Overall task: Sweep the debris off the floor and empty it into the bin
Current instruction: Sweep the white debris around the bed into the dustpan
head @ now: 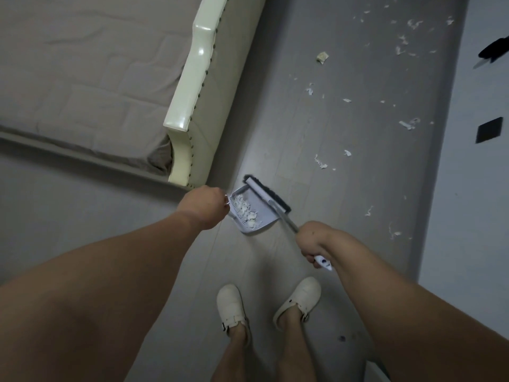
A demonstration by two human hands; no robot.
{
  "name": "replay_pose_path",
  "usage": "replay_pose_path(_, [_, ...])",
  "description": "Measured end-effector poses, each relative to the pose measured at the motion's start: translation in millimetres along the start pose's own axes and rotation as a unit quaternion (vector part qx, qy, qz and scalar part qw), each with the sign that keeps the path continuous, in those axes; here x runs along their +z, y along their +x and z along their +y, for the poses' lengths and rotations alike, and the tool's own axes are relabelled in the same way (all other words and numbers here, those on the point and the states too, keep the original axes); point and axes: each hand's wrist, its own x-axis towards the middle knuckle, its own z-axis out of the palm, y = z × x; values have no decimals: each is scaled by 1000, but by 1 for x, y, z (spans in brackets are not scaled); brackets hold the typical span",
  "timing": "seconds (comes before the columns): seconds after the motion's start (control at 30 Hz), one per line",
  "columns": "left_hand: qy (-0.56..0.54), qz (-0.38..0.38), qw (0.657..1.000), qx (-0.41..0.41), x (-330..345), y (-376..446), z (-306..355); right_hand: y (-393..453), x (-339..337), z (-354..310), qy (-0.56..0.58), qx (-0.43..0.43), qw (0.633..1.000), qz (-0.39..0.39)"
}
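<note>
Two hands at work: my left hand [202, 209] grips the dustpan [249, 213] handle, fingers curled round it, and my right hand [312, 241] is wrapped round the broom [268, 198] handle, its head at the pan's mouth. Some debris [248, 210] sits in the pan; many scraps [407, 124] lie well apart on the floor [344, 188]. Tilting the pan could spill it.

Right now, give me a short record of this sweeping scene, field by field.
left hand: grips the dustpan handle
right hand: grips the broom handle
dustpan: on the floor, white scraps inside
broom: head at the dustpan's open edge
scraps on floor: scattered ahead, not yet swept
bed: to the left
bin: not in view
</note>
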Motion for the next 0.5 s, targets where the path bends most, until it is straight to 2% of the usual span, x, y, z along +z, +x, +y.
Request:
replay_pose_path(0.07, [7,2,1000,9,1,1,-1,-13,17,11,126,17,992,-12])
replay_pose_path(0.17, [-7,-8,1000,19,1,-1,-1,-30,25,43,242,-21,968,54])
replay_pose_path(0.3, [2,-22,1000,17,-2,-21,6,-51,32,92,421,-17,904,73])
replay_pose_path(0.4, [26,-5,998,50,-7,-35,34,-61,23,131,465,13,883,60])
replay_pose_path(0.5, [45,13,995,89,-14,-40,70,-76,7,160,448,27,893,38])
